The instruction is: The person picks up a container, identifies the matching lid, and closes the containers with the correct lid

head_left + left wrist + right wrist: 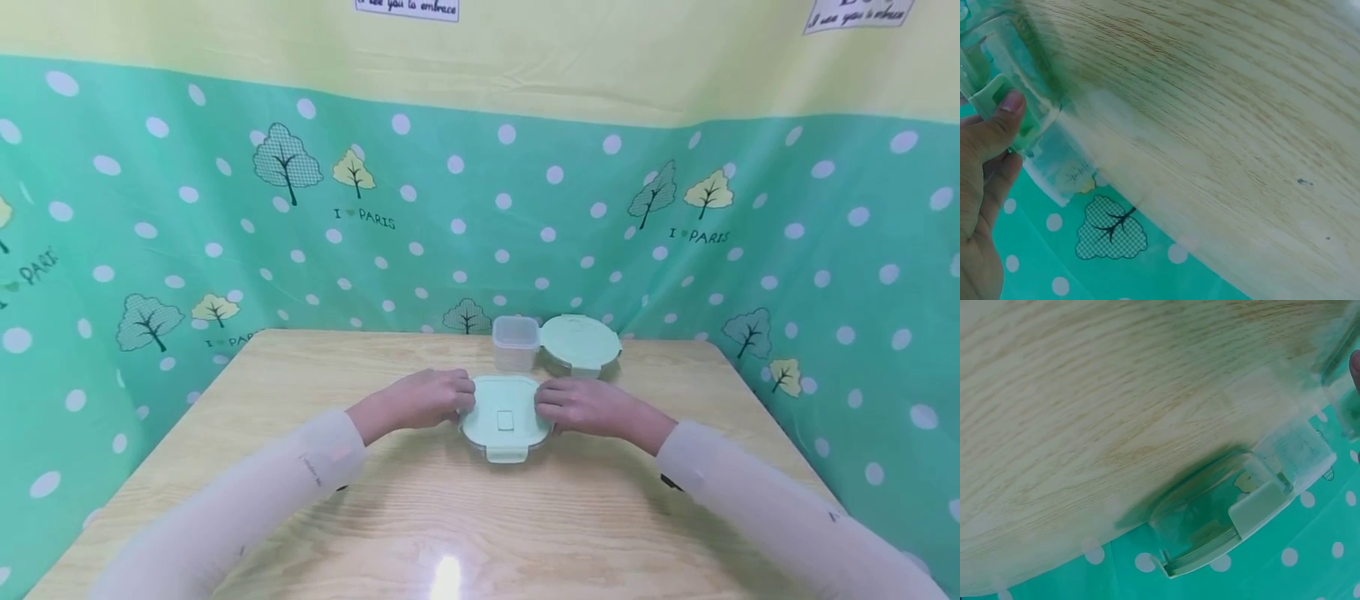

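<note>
A glass food container with a pale green snap lid [506,400] sits on the wooden table between both hands. My left hand [431,398] grips its left side. In the left wrist view the thumb [1009,107] lies on the green side latch [990,94], which stands out from the glass wall, with the fingers below it. My right hand [592,407] holds the container's right edge with bent fingers. Only a thumb tip [1355,367] of it shows in the right wrist view. The front latch [507,455] hangs angled outward from the lid.
Behind the container stand a small clear plastic tub [516,346] and a round glass container with a green lid [580,340]. The wooden table [480,517] meets a green dotted curtain [420,250] along its back and sides.
</note>
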`<state>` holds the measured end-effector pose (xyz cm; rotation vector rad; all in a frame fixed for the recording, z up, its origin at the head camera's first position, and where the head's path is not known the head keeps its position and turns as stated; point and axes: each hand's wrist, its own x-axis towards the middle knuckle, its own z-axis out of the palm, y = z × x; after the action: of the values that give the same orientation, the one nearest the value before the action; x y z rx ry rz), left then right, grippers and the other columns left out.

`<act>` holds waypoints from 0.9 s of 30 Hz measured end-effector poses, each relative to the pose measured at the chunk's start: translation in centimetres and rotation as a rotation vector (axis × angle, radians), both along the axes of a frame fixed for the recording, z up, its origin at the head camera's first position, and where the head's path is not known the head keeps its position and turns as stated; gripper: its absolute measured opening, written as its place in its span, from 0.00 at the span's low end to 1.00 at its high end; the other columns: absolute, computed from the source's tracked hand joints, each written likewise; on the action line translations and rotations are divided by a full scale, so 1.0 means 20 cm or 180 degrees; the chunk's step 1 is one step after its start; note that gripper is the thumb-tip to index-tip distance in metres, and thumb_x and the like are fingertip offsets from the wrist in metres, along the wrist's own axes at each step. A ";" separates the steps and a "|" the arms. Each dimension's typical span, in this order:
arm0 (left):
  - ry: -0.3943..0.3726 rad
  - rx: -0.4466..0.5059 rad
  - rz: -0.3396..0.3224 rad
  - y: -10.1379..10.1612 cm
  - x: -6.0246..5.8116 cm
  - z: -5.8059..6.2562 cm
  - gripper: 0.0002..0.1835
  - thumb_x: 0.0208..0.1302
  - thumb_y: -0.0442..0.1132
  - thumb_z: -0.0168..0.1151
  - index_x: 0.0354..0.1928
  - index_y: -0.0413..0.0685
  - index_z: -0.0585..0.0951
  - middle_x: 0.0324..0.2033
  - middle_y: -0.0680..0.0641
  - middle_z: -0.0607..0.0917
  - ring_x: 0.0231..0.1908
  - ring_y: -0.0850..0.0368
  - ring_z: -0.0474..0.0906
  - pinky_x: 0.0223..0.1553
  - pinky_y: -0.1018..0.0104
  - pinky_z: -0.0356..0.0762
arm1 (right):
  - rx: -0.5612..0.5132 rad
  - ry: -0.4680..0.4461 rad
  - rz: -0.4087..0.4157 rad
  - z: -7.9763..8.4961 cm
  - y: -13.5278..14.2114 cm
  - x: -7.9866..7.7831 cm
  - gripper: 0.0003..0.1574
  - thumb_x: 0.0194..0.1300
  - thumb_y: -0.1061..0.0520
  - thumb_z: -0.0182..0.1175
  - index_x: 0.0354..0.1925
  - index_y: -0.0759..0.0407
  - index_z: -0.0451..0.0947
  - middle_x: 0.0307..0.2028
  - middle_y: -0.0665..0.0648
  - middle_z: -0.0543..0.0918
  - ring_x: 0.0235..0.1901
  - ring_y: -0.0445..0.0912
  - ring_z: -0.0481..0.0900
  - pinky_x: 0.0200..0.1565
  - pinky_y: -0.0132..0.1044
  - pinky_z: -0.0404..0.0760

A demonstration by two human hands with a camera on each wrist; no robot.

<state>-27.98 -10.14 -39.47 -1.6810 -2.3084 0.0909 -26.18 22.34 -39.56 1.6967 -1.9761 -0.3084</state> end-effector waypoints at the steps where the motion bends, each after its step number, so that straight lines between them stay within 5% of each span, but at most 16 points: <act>1: 0.0002 -0.0005 0.0016 0.00 0.01 0.00 0.12 0.50 0.37 0.80 0.35 0.52 0.86 0.37 0.56 0.84 0.42 0.59 0.78 0.43 0.75 0.82 | -0.0035 -0.0035 -0.0004 0.00 0.00 0.00 0.30 0.47 0.45 0.79 0.41 0.57 0.76 0.44 0.52 0.84 0.47 0.46 0.82 0.50 0.34 0.84; 8: -0.0037 0.0008 0.0068 -0.03 0.03 0.00 0.21 0.53 0.40 0.80 0.49 0.52 0.85 0.46 0.54 0.86 0.49 0.57 0.80 0.47 0.70 0.84 | -0.0352 -0.0355 -0.0040 -0.02 0.03 0.02 0.32 0.52 0.39 0.76 0.45 0.58 0.80 0.42 0.52 0.85 0.45 0.47 0.83 0.48 0.37 0.85; 12: -0.0283 0.0077 0.0092 -0.04 0.05 0.01 0.26 0.54 0.47 0.79 0.54 0.50 0.84 0.49 0.53 0.85 0.51 0.57 0.79 0.50 0.68 0.83 | -0.0487 -0.0572 -0.0036 -0.03 0.02 0.04 0.29 0.61 0.37 0.71 0.46 0.58 0.82 0.42 0.51 0.85 0.45 0.46 0.84 0.48 0.38 0.85; 18: -0.0603 0.0230 -0.0014 -0.01 0.10 0.03 0.24 0.55 0.56 0.76 0.49 0.50 0.85 0.47 0.53 0.84 0.48 0.58 0.78 0.48 0.68 0.83 | -0.0426 -0.0713 -0.0092 -0.02 -0.02 0.09 0.21 0.69 0.40 0.66 0.47 0.55 0.82 0.42 0.49 0.86 0.45 0.44 0.83 0.49 0.36 0.85; 27: -0.0575 0.0172 -0.0004 0.05 0.17 0.03 0.16 0.59 0.51 0.76 0.44 0.53 0.85 0.43 0.56 0.83 0.42 0.62 0.77 0.41 0.73 0.80 | -0.0350 -0.0632 0.0009 -0.02 -0.05 0.10 0.17 0.64 0.47 0.71 0.44 0.55 0.82 0.41 0.48 0.86 0.42 0.44 0.81 0.46 0.35 0.85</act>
<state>-24.56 -9.12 -38.95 -1.7279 -2.4147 -0.1277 -24.08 21.29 -39.97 1.7156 -2.0895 -0.0296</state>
